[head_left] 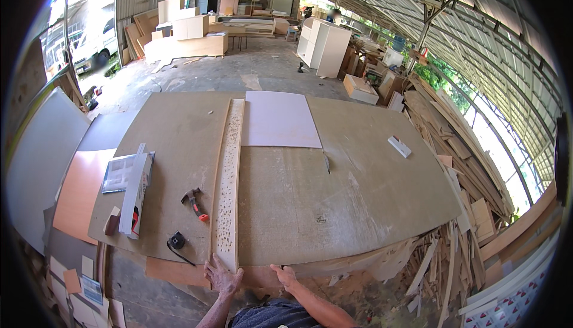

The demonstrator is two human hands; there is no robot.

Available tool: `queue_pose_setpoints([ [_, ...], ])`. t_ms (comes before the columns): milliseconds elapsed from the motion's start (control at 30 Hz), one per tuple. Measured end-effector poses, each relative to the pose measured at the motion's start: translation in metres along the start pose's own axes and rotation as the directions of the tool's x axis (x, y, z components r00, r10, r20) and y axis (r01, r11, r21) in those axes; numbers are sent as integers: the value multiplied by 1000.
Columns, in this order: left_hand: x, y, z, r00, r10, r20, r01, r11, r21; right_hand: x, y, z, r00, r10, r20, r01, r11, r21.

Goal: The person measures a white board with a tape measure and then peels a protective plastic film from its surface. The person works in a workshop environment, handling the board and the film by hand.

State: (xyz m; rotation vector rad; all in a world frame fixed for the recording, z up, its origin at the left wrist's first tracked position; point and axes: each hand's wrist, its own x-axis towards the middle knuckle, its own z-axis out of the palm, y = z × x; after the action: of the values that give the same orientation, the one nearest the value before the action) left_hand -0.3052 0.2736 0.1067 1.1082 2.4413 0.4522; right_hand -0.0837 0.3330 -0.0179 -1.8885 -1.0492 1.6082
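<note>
Left hand [223, 278] spread across speckled board [227, 191] — right hand [286, 277] half-curled at table edge [322, 256], grip unclear.

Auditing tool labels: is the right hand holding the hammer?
No, the hammer lies on the board, left of the strip, apart from the right hand.
</note>
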Motion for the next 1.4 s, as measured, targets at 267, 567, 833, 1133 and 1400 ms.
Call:
queue_pose_setpoints([
  [267, 0, 0, -2, 1000, -2, 2, 2, 1000, -10, -3, -4, -1, 1000, -13, 11, 14, 1000, -23],
  [567, -2, 6, -5, 1000, -7, 11, 7, 1000, -23, 1, 4, -3, 999, -33, 2, 33, 999, -44],
  [833, -1, 1, -3, 1000, 6, -13, -7, 1000, -27, -20, -19, -6, 999, -27, 21, 28, 997, -71],
  [1133, 3, -4, 3, 998, 35, -56, -38, 998, -44, -14, -6, -9, 995, -94, -20, 92, 992, -85],
  [1400, 6, -3, -6, 999, 6, -32, -9, 994, -106, -36, -31, -13, 986, -150, -71, 128, 961, -243],
])
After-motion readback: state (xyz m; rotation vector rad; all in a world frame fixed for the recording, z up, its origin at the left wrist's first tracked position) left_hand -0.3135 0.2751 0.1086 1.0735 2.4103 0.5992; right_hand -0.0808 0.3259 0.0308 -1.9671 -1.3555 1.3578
